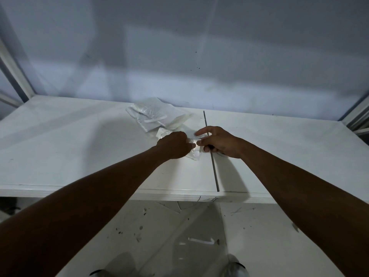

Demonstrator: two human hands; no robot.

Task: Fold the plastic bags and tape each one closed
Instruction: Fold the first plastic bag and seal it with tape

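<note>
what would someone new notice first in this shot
Two bare arms reach in to mid-table, where the left hand and right hand pinch a small clear plastic bag between them. Just behind lies a loose pile of clear plastic bags on the white table, beside a thin grey seam running front to back.

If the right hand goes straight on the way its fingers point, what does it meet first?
Most likely the left hand: the right hand points leftward across the small plastic bag both hold, fingertips almost touching.
</note>
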